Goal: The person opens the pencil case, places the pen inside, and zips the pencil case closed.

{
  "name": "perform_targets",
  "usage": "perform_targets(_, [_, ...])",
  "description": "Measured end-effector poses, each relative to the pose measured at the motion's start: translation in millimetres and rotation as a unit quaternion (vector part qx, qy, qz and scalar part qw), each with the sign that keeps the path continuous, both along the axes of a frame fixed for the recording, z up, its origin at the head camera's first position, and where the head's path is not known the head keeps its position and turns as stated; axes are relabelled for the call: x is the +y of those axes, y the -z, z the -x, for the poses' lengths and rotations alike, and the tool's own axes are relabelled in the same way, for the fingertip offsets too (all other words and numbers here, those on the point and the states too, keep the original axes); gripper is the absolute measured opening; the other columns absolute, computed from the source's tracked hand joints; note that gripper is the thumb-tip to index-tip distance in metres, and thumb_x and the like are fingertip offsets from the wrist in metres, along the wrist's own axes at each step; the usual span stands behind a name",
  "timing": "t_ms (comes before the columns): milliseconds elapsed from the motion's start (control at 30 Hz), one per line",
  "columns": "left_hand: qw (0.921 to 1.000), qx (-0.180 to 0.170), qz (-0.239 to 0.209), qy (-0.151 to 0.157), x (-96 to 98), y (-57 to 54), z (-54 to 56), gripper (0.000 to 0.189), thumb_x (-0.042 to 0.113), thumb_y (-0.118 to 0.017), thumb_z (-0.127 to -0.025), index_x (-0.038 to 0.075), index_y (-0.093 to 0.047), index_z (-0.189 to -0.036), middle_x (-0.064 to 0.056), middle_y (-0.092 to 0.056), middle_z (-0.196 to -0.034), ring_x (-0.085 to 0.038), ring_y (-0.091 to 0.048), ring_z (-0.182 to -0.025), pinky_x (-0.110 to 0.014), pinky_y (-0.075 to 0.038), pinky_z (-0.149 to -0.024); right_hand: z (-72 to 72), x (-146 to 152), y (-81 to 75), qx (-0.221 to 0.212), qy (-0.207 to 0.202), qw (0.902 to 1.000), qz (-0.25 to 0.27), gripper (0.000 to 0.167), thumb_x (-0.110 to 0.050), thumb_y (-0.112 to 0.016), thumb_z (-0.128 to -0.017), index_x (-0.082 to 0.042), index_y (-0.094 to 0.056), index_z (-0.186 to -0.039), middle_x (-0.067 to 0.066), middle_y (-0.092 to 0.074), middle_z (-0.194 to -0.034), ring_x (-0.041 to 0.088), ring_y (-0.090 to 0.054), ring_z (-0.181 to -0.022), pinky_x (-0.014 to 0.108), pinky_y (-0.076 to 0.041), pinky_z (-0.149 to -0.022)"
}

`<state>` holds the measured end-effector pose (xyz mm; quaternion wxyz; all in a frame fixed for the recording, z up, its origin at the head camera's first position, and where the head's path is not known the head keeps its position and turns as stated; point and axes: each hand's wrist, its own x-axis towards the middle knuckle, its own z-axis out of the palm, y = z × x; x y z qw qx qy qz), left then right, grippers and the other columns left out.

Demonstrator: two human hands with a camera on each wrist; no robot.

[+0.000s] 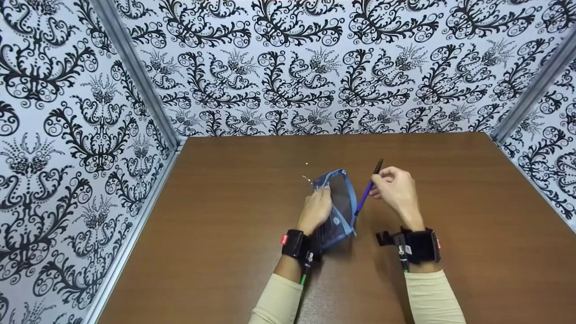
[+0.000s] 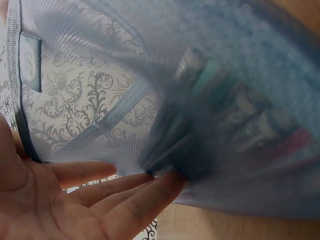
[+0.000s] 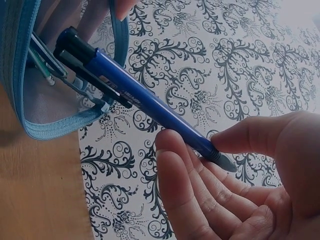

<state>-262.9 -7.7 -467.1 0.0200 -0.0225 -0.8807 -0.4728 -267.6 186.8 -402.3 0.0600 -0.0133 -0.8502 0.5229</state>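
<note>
A blue mesh zip pouch (image 1: pixel 335 236) is held up over the table with its mouth spread open to the right. My left hand (image 1: pixel 316 204) grips it along its left side, several fingertips (image 2: pixel 165 187) pressing into the mesh. Slim pens or pencils (image 3: pixel 42 65) show inside, partly veiled by the mesh. Between thumb and fingers, my right hand (image 1: pixel 399 189) pinches a blue pen (image 3: pixel 150 107) near its grey tip. The pen's black clip end points at the pouch mouth and overlaps it in the right wrist view.
The brown wooden table (image 1: pixel 225 216) spreads around both hands. Patterned black-and-white panels (image 1: pixel 297 67) stand along the back and sides. A small gold-coloured bit (image 1: pixel 307 178) shows by the pouch's upper left corner. Both wrists wear black straps (image 1: pixel 420 245).
</note>
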Motion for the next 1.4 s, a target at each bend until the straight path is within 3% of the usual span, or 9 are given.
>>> perform_targets(167, [1.0000, 0.002, 0.001, -0.002, 0.1, -1.0, -0.5, 0.053, 0.031, -0.027, -0.106, 0.001, -0.054, -0.141, -0.014, -0.055, -0.143, -0.037, -0.052, -0.131, -0.044, -0.039, -0.112, -0.4, -1.5, 0.5, -0.002, -0.003, 0.9999, 0.011, 0.028, -0.014, -0.058, -0.095, 0.008, -0.062, -0.111, 0.022, -0.074, -0.093, 0.021, -0.073, -0.065, 0.037, -0.061, -0.067])
perform_targets(400, [1.0000, -0.005, -0.003, -0.001, 0.5, -1.0, -0.9, 0.053, 0.032, -0.027, -0.106, 0.002, -0.052, -0.143, -0.013, -0.053, -0.145, -0.035, -0.050, -0.133, -0.042, -0.037, -0.113, -1.2, -6.6, 2.3, -0.001, -0.016, 0.9994, 0.030, 0.027, -0.013, -0.059, -0.095, 0.009, -0.061, -0.111, 0.024, -0.073, -0.095, 0.027, -0.074, -0.070, 0.029, -0.060, -0.063])
perform_targets(600, [0.9998, -0.016, -0.010, 0.003, 0.6, -0.2, -0.6, 0.054, 0.033, -0.026, -0.107, 0.002, -0.049, -0.145, -0.013, -0.050, -0.148, -0.034, -0.046, -0.136, -0.042, -0.035, -0.115, -2.3, -10.6, 3.6, 0.008, -0.020, 0.9991, 0.036, 0.026, -0.012, -0.060, -0.096, 0.010, -0.061, -0.109, 0.024, -0.073, -0.093, 0.021, -0.073, -0.065, 0.027, -0.060, -0.062])
perform_targets(967, [0.9999, -0.004, -0.012, 0.002, 0.2, -0.4, -0.7, 0.053, 0.031, -0.028, -0.106, 0.001, -0.051, -0.143, -0.013, -0.052, -0.146, -0.033, -0.047, -0.136, -0.041, -0.035, -0.115, -1.8, -18.7, 9.6, 0.012, -0.024, 0.9990, 0.037, 0.023, -0.012, -0.059, -0.095, 0.009, -0.061, -0.104, 0.023, -0.074, -0.091, 0.011, -0.069, -0.058, 0.027, -0.059, -0.060])
perform_targets(1067, [0.9999, -0.004, -0.010, 0.002, 0.1, -0.4, -0.9, 0.053, 0.032, -0.028, -0.106, 0.001, -0.051, -0.143, -0.013, -0.052, -0.146, -0.033, -0.047, -0.136, -0.041, -0.035, -0.115, -1.6, -20.4, 11.2, 0.013, -0.026, 0.9992, 0.028, 0.023, -0.012, -0.059, -0.095, 0.009, -0.061, -0.104, 0.024, -0.074, -0.092, 0.013, -0.070, -0.059, 0.027, -0.059, -0.059])
perform_targets(1300, [1.0000, -0.007, -0.007, 0.003, 0.2, -0.6, 0.3, 0.053, 0.032, -0.027, -0.106, 0.002, -0.051, -0.143, -0.012, -0.052, -0.146, -0.033, -0.047, -0.136, -0.041, -0.035, -0.115, -0.5, -24.7, 14.2, 0.008, -0.036, 0.9993, -0.005, 0.022, -0.012, -0.060, -0.094, 0.008, -0.062, -0.104, 0.025, -0.073, -0.091, 0.033, -0.074, -0.071, 0.026, -0.059, -0.057])
perform_targets(1400, [0.9999, -0.011, -0.010, 0.004, 0.2, -1.0, 0.7, 0.054, 0.033, -0.027, -0.106, 0.003, -0.050, -0.144, -0.012, -0.050, -0.147, -0.034, -0.045, -0.137, -0.042, -0.034, -0.116, -0.6, -26.5, 15.4, 0.004, -0.044, 0.9987, -0.023, 0.023, -0.012, -0.060, -0.095, 0.009, -0.061, -0.104, 0.026, -0.073, -0.091, 0.031, -0.074, -0.069, 0.025, -0.058, -0.056])
